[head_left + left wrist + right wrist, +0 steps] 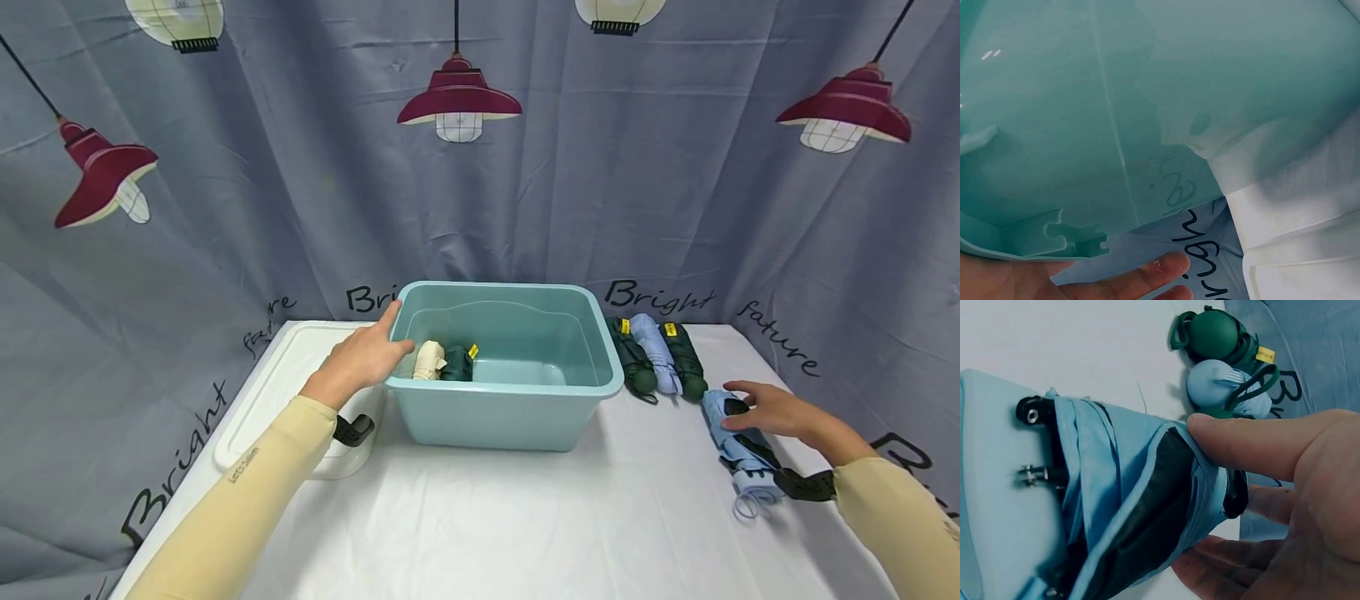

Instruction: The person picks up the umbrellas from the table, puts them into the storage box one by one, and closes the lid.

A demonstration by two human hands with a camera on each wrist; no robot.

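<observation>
A light blue folding umbrella (738, 442) with black inner fabric lies loosely folded at the table's right. My right hand (787, 417) grips its far end, thumb on one side and fingers round the other, as the right wrist view shows. My left hand (363, 358) rests at the left rim of a teal plastic bin (495, 417); its thumb reaches over the rim, and the fingers extend outside the wall. Inside the bin, at its left end, are a cream rolled umbrella (429, 360) and a dark green rolled umbrella (457, 364).
Right of the bin lie a dark green umbrella (632, 358), a blue one (656, 354) and another dark green one (683, 360), side by side. A white lid (277, 383) is on the left. A grey-blue curtain (525, 208) hangs behind the white table (510, 525).
</observation>
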